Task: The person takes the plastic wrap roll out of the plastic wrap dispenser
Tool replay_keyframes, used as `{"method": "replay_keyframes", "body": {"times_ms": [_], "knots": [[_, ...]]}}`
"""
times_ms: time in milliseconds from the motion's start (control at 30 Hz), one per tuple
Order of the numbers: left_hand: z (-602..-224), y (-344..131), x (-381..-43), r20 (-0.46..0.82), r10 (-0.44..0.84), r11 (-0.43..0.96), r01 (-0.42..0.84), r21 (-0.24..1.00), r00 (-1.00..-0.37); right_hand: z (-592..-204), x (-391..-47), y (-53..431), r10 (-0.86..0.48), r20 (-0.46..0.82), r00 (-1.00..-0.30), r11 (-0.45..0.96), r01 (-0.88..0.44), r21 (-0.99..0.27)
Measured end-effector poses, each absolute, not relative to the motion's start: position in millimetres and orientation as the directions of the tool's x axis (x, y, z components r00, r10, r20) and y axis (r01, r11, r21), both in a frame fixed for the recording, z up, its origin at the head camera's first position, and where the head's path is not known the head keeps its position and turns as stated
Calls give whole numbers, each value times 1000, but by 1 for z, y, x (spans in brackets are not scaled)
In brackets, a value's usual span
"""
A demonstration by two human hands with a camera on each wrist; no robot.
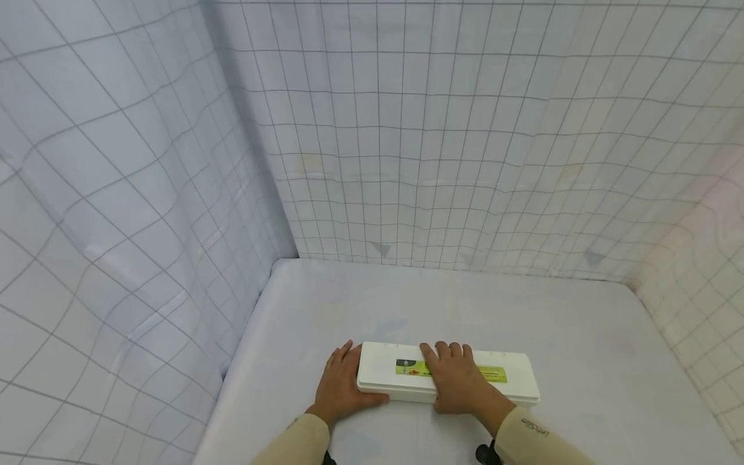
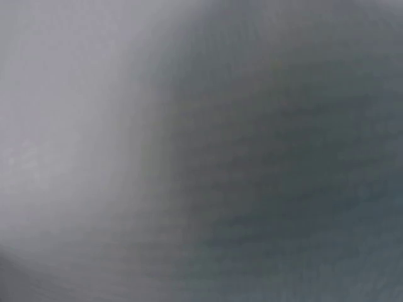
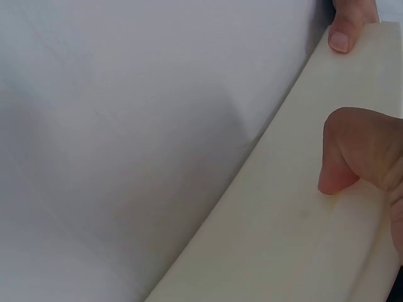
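Observation:
A long white plastic box (image 1: pixel 378 362) with a yellow-green label (image 1: pixel 495 374) lies on the white-covered table. My left hand (image 1: pixel 344 385) holds its left end, the thumb along the front side. My right hand (image 1: pixel 456 382) grips across the lid near the middle, fingers reaching toward the far edge and thumb down at the front. In the right wrist view, the bent right thumb (image 3: pixel 356 148) presses on the box's pale side (image 3: pixel 277 207), with the left thumb (image 3: pixel 340 39) at its far end. The left wrist view is a grey blur.
The table (image 1: pixel 593 342) has a smooth white cover. White cloth with a dark grid hangs as a back wall (image 1: pixel 407 129), a left wall (image 1: pixel 116 213) and a right wall (image 1: pixel 703 258) around it.

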State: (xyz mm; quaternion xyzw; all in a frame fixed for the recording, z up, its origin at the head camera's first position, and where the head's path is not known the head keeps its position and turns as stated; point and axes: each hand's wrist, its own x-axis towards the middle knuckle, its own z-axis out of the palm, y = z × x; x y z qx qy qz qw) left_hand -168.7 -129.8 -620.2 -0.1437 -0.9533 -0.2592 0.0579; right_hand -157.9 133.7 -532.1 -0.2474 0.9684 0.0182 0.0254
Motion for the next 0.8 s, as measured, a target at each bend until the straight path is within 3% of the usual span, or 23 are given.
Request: {"method": "replay_keyframes", "body": {"times_ms": [800], "knots": [[-620,-129,-168,195,242,822,307,480,-951,-520,-166,132,-469,-180,-865,879,-477,-2]]}}
